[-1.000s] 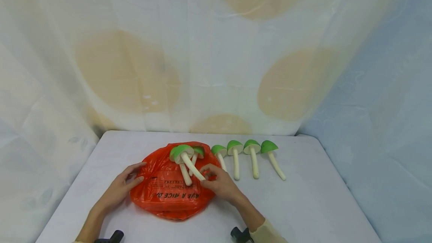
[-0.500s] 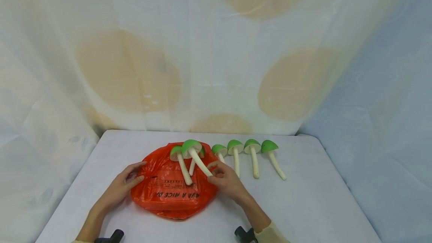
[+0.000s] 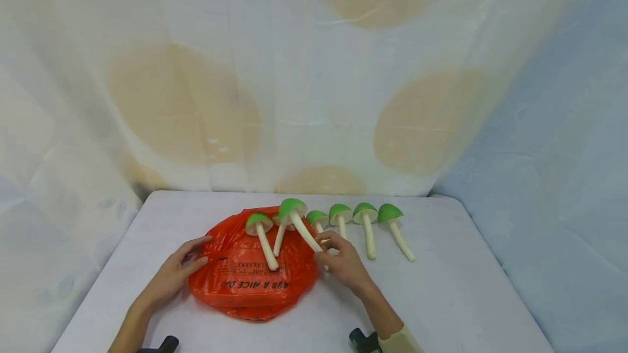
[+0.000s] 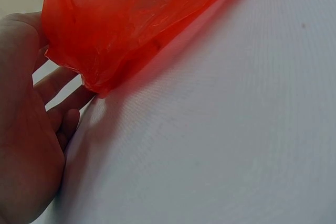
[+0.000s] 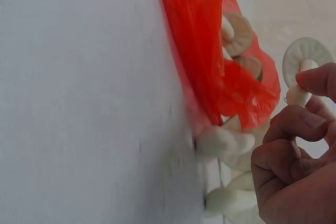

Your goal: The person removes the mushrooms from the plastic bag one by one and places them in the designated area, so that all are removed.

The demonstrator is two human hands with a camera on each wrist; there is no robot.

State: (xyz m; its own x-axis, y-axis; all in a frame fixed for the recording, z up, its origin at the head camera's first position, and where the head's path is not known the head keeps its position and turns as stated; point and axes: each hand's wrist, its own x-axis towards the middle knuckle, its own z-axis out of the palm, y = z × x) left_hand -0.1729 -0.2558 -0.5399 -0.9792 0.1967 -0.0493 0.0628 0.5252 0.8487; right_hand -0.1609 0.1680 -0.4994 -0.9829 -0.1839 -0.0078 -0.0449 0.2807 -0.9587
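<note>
In the head view a red plastic bag (image 3: 255,293) with black print lies on the table. My left hand (image 3: 174,274) holds its left edge, thumb and fingers spread about the film; the left wrist view shows the bag (image 4: 131,24) partly hiding the fingertips. My right hand (image 3: 343,263) pinches the stem end of a green-capped toy mushroom (image 3: 297,219), tilted over the bag's right side with its cap up and to the left. Two similar mushrooms, the left one (image 3: 265,247) and one beside it (image 3: 281,239), lie on the bag.
Right of the bag, several more mushrooms stand in a row, caps away from me: a partly hidden one (image 3: 318,218), then others out to the rightmost mushroom (image 3: 399,236). The white table (image 3: 456,287) ends at a pale curtain (image 3: 314,97) behind.
My right hand has moved to the right, carrying the pinched mushroom from over the middle of the bag to its right side. The left hand and the bag stay about where they were.
</note>
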